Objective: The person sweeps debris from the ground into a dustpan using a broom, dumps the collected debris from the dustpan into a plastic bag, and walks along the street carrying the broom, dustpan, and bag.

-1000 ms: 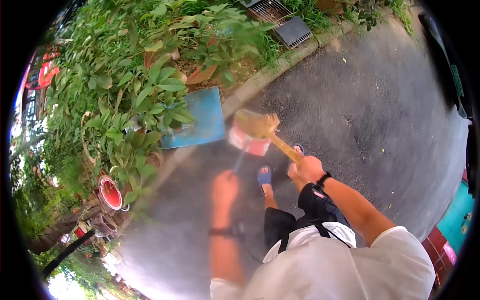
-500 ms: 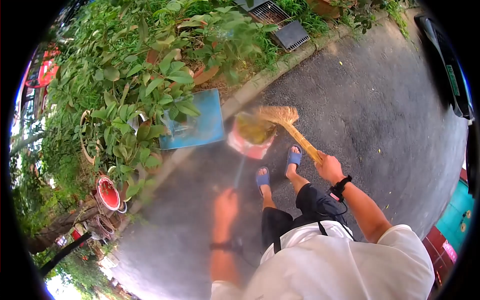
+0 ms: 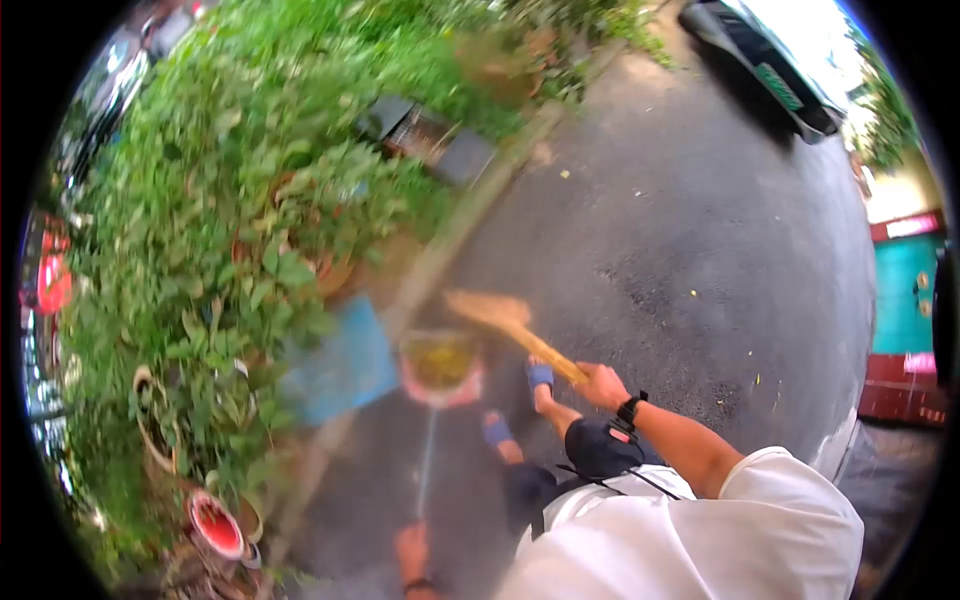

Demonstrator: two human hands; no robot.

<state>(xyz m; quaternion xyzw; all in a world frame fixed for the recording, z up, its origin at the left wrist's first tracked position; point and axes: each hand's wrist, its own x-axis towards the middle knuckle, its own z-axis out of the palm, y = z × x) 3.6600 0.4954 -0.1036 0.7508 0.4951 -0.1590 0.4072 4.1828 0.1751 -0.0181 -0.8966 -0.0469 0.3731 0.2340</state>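
Observation:
My right hand is closed round the handle of a straw broom; its tan bristle head points up and left. My left hand, blurred, grips the thin pale handle of a long-handled dustpan with a pink-red and white pan. Inside the pan lies a yellowish-green heap, probably leaves, too blurred to make out. The broom head is just above and right of the pan, over the asphalt beside the kerb.
A blue board lies along the kerb to the left, by dense plants. Near the bottom left stands a red basin. Grey grated boxes sit in the greenery. A car is parked at the upper right.
The view has swung, bringing more of the car and the teal door into sight. Dustpan and broom appear lower and further left, and the broom head has come off the pan's edge.

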